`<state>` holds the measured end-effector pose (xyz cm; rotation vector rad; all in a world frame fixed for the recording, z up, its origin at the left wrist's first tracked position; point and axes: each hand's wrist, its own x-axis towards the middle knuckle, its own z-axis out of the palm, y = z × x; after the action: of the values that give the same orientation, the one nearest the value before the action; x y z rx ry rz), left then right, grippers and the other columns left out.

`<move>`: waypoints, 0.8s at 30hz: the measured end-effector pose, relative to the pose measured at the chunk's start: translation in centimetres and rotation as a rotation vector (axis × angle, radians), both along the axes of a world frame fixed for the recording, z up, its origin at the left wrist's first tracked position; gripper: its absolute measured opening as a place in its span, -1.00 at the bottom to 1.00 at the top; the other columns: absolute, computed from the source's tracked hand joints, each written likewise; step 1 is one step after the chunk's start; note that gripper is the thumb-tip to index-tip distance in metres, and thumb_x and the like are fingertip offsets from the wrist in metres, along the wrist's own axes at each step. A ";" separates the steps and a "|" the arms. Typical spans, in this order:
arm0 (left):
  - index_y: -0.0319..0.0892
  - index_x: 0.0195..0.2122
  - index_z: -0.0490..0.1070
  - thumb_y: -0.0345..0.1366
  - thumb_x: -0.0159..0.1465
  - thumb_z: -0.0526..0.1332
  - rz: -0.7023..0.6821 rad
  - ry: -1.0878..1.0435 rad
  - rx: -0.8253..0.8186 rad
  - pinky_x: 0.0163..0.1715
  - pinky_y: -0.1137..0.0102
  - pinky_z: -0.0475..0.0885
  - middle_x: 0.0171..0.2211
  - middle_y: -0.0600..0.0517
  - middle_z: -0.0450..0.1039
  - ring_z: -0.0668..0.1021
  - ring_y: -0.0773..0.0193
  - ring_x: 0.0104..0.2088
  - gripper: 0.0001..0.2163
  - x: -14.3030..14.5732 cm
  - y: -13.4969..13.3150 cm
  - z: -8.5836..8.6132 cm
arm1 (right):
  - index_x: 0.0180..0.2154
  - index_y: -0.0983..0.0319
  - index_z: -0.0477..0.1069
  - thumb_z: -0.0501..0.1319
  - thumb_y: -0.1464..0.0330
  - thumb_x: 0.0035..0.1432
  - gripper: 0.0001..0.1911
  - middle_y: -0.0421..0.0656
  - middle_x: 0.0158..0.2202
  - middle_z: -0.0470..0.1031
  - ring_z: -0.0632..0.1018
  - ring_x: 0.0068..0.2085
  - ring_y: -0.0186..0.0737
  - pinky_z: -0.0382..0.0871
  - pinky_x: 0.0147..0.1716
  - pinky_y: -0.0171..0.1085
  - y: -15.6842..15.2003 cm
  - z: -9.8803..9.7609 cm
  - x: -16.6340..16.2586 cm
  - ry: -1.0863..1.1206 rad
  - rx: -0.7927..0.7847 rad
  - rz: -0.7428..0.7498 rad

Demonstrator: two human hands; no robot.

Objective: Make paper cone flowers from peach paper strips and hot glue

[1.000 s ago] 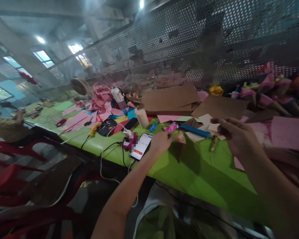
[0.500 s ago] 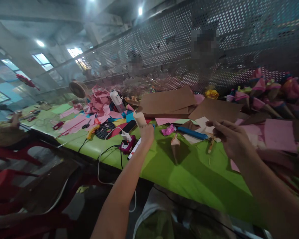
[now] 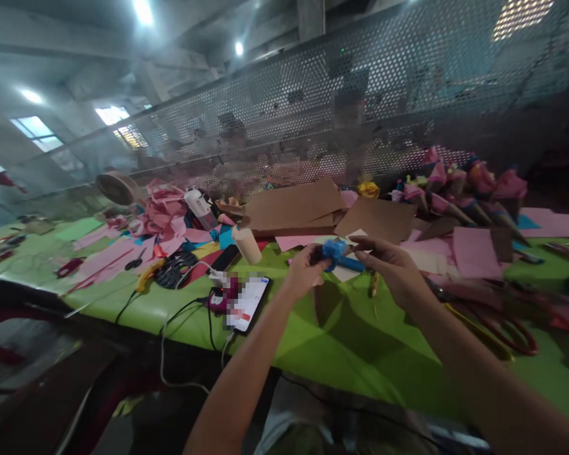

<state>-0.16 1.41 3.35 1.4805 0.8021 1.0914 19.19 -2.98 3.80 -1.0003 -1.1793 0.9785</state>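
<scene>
My left hand is closed on a crumpled blue paper piece, held just above the table. Close by on its right, my right hand has its thumb and fingers pinched together; what lies between the fingertips is too small to make out. Behind and under the blue paper piece lies a long blue object on the green table. Partly hidden below my left hand is a brown paper cone. A thin yellow stick-like item rests beneath my right hand.
A phone and a purple power socket with cables lie left of my forearm. Beyond are a beige roll, brown cardboard and pink paper scraps. Wrapped paper flowers and red-and-yellow-handled scissors are right.
My left hand has moved from beside the beige roll toward my right hand, bringing the blue paper piece into clear sight. The view has swung right.
</scene>
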 end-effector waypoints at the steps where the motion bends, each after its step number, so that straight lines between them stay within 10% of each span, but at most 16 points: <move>1: -0.18 -0.19 0.51 -0.31 0.12 0.40 -0.037 -0.015 -0.011 -0.04 0.27 0.47 -0.23 -0.02 0.62 0.60 0.22 -0.20 -0.77 0.5 -0.1 0.0 | -0.17 0.12 0.63 0.47 0.07 -0.07 -0.57 -0.13 -0.21 0.65 0.56 -0.27 -0.18 0.44 -0.29 -0.21 0.0 -0.1 0.0 0.003 0.006 -0.004; 12: -0.17 -0.07 0.46 -0.02 0.15 0.42 -0.053 0.006 -0.016 0.07 0.16 0.41 -0.07 -0.12 0.58 0.57 0.08 -0.03 -0.57 2.3 -1.2 0.1 | -0.31 0.17 0.60 0.41 0.12 0.02 -0.72 -0.22 -0.49 0.46 0.36 -0.51 -0.32 0.24 -0.53 -0.29 -0.7 0.5 0.1 -0.240 0.158 -0.251; 24: -0.18 -0.18 0.47 -0.17 0.17 0.40 0.072 0.030 0.042 -0.13 0.34 0.40 -0.28 0.01 0.54 0.52 0.23 -0.22 -0.73 2.0 -1.6 -1.4 | -0.36 0.12 0.53 0.38 0.10 0.09 -0.76 -0.19 -0.45 0.52 0.48 -0.44 -0.22 0.35 -0.46 -0.25 -1.2 0.4 -0.6 -0.350 0.167 -0.218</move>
<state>1.84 -0.15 1.99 1.5165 0.8641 1.1482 18.59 -4.16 4.17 -1.1670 -1.3799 0.5355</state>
